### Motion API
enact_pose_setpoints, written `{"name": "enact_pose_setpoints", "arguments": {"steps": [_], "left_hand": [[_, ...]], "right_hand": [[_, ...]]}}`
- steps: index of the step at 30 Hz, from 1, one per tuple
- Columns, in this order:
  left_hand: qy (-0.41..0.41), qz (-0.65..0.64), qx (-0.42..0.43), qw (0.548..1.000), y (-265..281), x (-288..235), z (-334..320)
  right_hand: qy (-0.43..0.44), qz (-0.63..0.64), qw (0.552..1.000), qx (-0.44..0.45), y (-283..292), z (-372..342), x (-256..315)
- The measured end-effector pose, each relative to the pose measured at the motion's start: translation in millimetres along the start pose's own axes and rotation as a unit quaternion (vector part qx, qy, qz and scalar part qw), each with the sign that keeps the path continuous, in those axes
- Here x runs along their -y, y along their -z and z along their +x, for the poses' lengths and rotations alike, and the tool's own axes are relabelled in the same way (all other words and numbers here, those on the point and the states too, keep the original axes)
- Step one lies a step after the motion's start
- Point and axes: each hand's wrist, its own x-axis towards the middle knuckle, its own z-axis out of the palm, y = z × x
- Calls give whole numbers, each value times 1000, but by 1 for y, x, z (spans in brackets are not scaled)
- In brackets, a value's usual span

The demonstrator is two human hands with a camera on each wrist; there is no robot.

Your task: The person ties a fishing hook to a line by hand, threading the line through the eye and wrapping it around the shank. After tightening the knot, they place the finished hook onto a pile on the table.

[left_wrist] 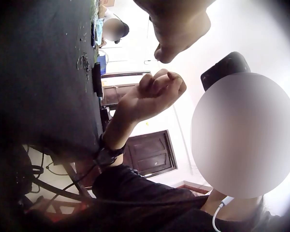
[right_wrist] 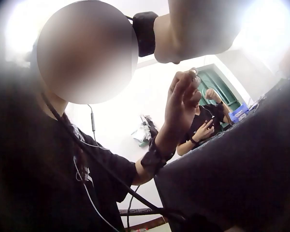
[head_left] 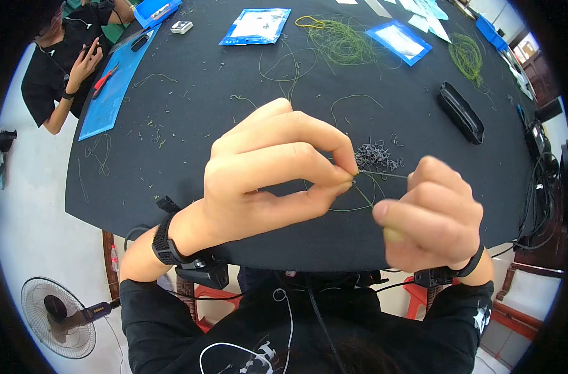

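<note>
In the head view my left hand (head_left: 277, 165) pinches green fishing line (head_left: 387, 174) between thumb and fingertips. A tiny dark piece shows at those tips, mostly hidden by the fingers. To the right, my right hand (head_left: 430, 218) grips the same line in curled fingers, with the thumb along the front. Two strands stretch taut between the hands, and a loose loop hangs below the left fingertips. Just beyond them on the black table lies a pile of small dark fish hooks (head_left: 377, 156). Both wrist views show the hands raised close together, the line too thin to make out.
Coils of green line (head_left: 343, 40) lie at the back, near blue-white packets (head_left: 256, 26). A black case (head_left: 460, 112) is at right. Red-handled pliers (head_left: 106, 80) rest on a blue strip (head_left: 109, 112) at left, where another person (head_left: 59, 68) sits. Line scraps dot the black tabletop (head_left: 190, 168).
</note>
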Motion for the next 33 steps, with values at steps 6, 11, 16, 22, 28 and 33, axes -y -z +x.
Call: {"name": "enact_pose_setpoints", "arguments": {"steps": [6,11,16,22,28,33], "left_hand": [[0,-48,4,999,-2,-1,0],[13,-96,9,995,-3,2,0],[58,-101,-12,993,0,4,-4],[110,-60,-41,991,1,0,-7],[9,20,-30,999,1,3,-4],[-21,60,-25,998,1,3,-2]], "right_hand": [[-248,38,968,-27,-1,0,-8],[-398,196,896,-25,-19,-5,-14],[-385,229,892,67,-21,-7,-3],[-288,205,933,68,-22,-5,5],[-194,145,970,19,-27,-8,9],[-141,88,985,40,-16,-2,9]]}}
